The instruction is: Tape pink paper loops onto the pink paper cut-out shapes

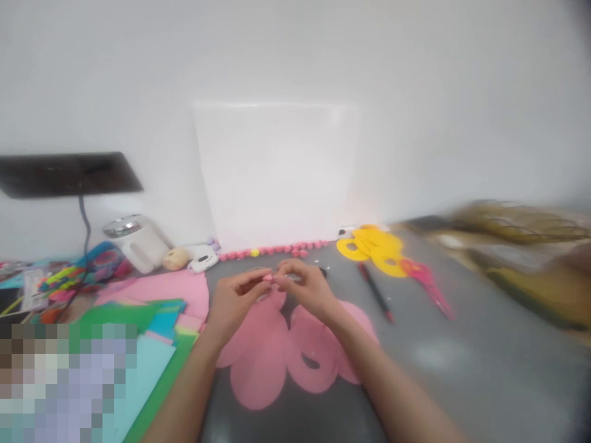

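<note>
Both hands meet at the middle of the grey table, fingertips almost touching. My left hand (237, 301) pinches a small pink piece (268, 278) between thumb and fingers. My right hand (309, 288) is closed in a pinch at the right side of that piece; what lies between its fingertips is too small to make out. Beneath the hands lie large pink petal-shaped paper cutouts (258, 369), one with a hole in it. Behind them, a row of small pink pieces (277, 250) with one yellow piece (254, 253) runs along the foot of a white sheet.
Yellow paper cutouts (376, 246), pink scissors (429, 286) and a dark pen (376, 292) lie to the right. Coloured paper sheets (152, 363) fill the left front. A white mug (141, 246) lies tipped near the wall, and a white sheet (279, 178) stands behind.
</note>
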Demonstrator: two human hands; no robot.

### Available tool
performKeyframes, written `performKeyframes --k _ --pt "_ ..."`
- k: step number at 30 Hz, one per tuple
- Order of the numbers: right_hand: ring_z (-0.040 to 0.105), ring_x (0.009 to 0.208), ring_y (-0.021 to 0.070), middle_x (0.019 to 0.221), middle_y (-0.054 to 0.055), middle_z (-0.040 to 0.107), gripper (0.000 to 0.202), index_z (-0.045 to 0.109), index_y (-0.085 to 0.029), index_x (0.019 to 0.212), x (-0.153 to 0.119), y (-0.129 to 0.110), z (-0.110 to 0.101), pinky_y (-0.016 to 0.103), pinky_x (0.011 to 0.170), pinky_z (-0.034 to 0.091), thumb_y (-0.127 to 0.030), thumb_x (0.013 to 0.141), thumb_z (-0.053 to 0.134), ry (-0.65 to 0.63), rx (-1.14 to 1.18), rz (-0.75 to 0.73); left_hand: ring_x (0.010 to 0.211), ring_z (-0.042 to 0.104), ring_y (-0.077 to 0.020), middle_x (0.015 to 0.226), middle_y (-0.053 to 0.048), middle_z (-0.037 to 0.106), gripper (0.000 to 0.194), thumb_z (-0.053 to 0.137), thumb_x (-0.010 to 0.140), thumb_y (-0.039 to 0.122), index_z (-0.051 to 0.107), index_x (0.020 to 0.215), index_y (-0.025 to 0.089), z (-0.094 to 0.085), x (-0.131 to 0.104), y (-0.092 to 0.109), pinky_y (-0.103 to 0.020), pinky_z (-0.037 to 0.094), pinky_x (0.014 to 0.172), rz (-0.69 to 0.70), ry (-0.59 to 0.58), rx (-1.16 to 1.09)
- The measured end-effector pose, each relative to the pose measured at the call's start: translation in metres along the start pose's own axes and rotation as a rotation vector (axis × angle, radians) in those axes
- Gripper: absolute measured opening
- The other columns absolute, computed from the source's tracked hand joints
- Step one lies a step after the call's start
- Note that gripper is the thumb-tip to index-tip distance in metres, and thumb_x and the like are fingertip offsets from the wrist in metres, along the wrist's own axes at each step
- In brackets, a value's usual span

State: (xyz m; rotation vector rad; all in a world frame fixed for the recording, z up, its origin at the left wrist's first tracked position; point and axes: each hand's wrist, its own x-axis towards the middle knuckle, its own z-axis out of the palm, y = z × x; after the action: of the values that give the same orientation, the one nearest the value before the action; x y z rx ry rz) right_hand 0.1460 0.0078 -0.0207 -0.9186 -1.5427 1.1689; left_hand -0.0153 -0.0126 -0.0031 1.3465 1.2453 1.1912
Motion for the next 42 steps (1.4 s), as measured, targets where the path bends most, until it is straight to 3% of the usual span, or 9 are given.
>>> performKeyframes --k 8,27,36,42 --pt "0.057 0.076 0.0144 0.08 0.003 0.06 0.015 0.06 -0.016 0.068 0.0 -0.001 -0.001 0.028 0.07 0.05 -0.028 0.078 0.058 -0.035 -0.03 -0.014 0.086 0.068 -0.026 0.092 -0.006 0.074 0.028 0.074 0.065 0.031 0.073 0.09 0.018 0.0 -0.001 0.003 -0.033 0.057 0.075 -0.013 0.002 0.005" --pt "0.06 0.071 0.0154 0.074 0.003 0.061 0.02 0.057 -0.016 0.072 -0.001 0.004 0.003 0.031 0.066 0.053 -0.033 0.072 0.066 0.079 0.025 0.005 0.085 0.068 -0.0266 0.089 -0.007 0.074 0.03 0.075 0.064 0.03 0.073 0.09 0.017 0.0 -0.002 0.004 -0.034 0.057 0.074 -0.014 0.002 0.004" --pt "0.063 0.072 0.015 0.076 0.003 0.064 0.004 0.06 -0.019 0.076 -0.004 -0.002 0.008 0.027 0.062 0.054 -0.022 0.075 0.058 0.154 -0.122 -0.191 0.085 0.068 -0.0257 0.088 -0.007 0.074 0.03 0.076 0.063 0.03 0.073 0.09 0.018 0.0 -0.002 0.002 -0.034 0.057 0.077 -0.012 -0.003 -0.049" --pt "0.061 0.07 0.0138 0.076 0.002 0.061 0.007 0.06 -0.02 0.077 -0.004 0.003 0.008 0.025 0.06 0.054 -0.017 0.074 0.054 0.174 -0.22 -0.335 0.086 0.068 -0.0263 0.088 -0.007 0.074 0.03 0.075 0.062 0.03 0.073 0.089 0.017 0.0 -0.001 0.001 -0.036 0.057 0.077 -0.014 -0.003 -0.051"
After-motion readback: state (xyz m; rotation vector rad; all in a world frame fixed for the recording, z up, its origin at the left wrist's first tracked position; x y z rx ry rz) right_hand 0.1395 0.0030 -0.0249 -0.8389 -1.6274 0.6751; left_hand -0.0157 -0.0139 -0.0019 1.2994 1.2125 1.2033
